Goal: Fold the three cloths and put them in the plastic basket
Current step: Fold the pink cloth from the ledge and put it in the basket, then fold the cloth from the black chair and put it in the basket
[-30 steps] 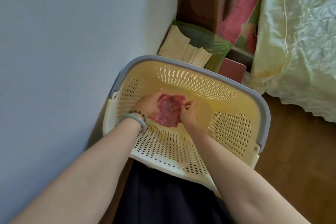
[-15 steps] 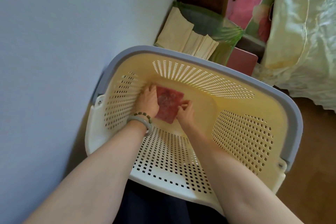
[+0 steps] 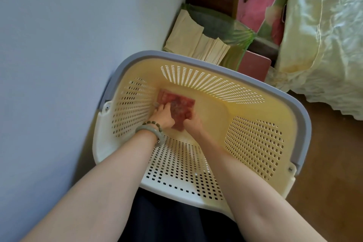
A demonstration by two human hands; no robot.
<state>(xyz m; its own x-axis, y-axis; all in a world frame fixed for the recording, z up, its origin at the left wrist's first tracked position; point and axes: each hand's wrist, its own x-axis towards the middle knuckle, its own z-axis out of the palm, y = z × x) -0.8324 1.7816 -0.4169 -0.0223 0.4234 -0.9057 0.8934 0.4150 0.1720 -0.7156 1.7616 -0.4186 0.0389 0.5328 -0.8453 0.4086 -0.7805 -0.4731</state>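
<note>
Both arms reach down into the plastic basket [image 3: 255,143], a cream tub w/ perforated walls and a grey-blue rim, standing on the floor just beside the pale wall [image 3: 59,45] on the left. At the bottom, far-left part of the basket floor, lies a folded red cloth [image 3: 177,102], flat, roughly square, one corner close to the left wall of the basket. Left hand [image 3: 163,117] is palm-down on the near-left part of the cloth, fingers spread and flat, pressing, not gripping; two bracelets on that wrist, a pale green bangle [image 3: 151,133] and a dark bead string [image 3: 152,123] just beyond it. Right hand [image 3: 193,123] sits at the near-right edge of the cloth, fingers curled over the edge, looks like a light pinch on the fabric, tho the fingertips are blurred so can't tell how firm. Only one cloth visible in the basket. Beyond the far rim: a stack of tan folded paper [image 3: 196,43] by a green plastic bag [image 3: 225,25], a dark red box [image 3: 254,64] to the right of that. Far right, a pale yellow-green bedspread [image 3: 324,35] hangs to the brown floor [image 3: 334,163]. Dark garment [image 3: 167,220] of the person at the near edge.
</note>
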